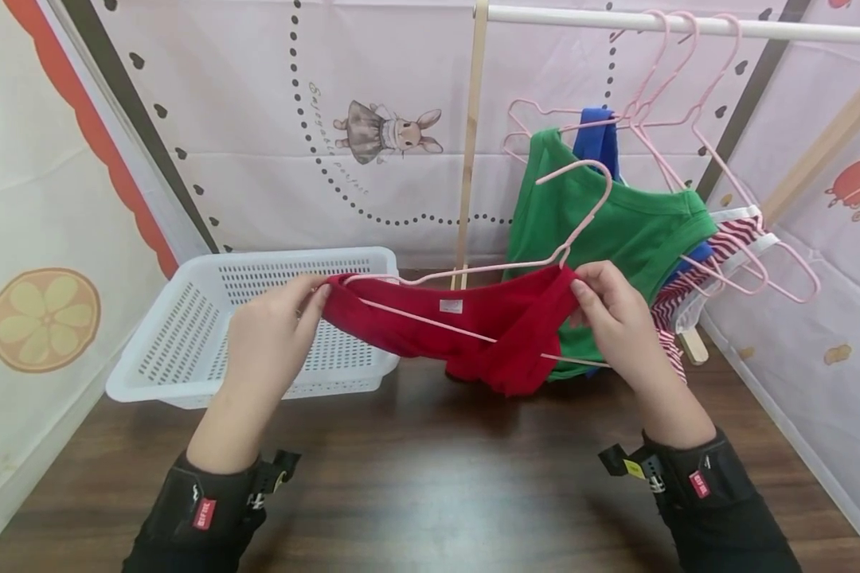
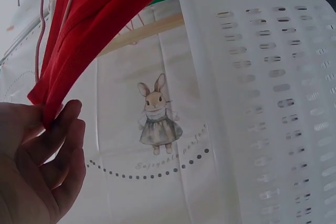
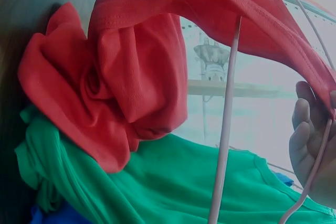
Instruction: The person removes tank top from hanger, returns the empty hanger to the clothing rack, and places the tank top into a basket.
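Note:
A red tank top (image 1: 401, 326) with a small white tag hangs bunched around a pink hanger (image 1: 598, 199), whose hook stands up over the garment. My left hand (image 1: 268, 330) pinches one shoulder strap at the left end, between thumb and fingers. At the other end my right hand (image 1: 616, 314) pinches the opposite strap. The left wrist view shows the red cloth (image 2: 105, 19) rising from the fingertips of the left hand (image 2: 44, 161). In the right wrist view the hanger's bar (image 3: 229, 108) crosses below the neckline, with the right hand (image 3: 310, 135) at the edge.
A white perforated basket (image 1: 387, 370) sits on the wooden table (image 1: 416, 485) behind the left hand. Right of the red top, a green tank top (image 1: 545, 199), a blue strap (image 1: 597, 143) and striped garments (image 1: 670, 318) hang on pink hangers from a white rail (image 1: 688, 25).

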`<action>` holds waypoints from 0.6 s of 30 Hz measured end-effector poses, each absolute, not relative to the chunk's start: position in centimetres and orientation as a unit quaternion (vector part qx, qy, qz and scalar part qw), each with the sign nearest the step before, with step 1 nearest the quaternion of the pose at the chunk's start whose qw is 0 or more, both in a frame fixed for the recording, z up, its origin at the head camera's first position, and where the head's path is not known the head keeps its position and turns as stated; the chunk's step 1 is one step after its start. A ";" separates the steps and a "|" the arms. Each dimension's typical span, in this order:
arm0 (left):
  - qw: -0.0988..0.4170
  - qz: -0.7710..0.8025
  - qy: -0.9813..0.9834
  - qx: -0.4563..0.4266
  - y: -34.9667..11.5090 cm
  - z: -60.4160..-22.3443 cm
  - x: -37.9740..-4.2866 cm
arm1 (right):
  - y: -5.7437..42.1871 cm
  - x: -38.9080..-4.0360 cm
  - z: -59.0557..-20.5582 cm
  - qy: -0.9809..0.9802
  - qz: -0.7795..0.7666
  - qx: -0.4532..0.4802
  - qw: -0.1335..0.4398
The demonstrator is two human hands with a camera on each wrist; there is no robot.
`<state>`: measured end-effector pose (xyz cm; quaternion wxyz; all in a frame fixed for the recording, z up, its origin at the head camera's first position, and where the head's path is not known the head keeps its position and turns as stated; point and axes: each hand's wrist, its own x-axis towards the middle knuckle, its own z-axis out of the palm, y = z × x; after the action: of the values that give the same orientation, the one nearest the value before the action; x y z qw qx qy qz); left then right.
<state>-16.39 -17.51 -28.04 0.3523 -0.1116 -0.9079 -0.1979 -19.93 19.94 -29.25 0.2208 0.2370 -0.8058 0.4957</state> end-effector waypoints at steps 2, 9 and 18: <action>0.342 -0.202 -0.913 -0.100 -17.5 -28.1 -16.5 | 20.0 -19.9 -29.1 -0.804 0.501 0.231 0.223; 0.296 -0.218 -0.926 -0.090 -17.0 -28.7 -17.2 | 19.8 -19.9 -28.6 -0.799 0.517 0.201 0.231; 0.282 -0.213 -0.927 -0.129 -14.9 -29.5 -18.0 | 18.9 -20.6 -27.3 -0.825 0.485 0.177 0.229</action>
<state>-18.00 -14.94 -29.53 0.2822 -0.1287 -0.9266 -0.2126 -20.61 18.88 -27.26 0.2291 0.1772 -0.8252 0.4849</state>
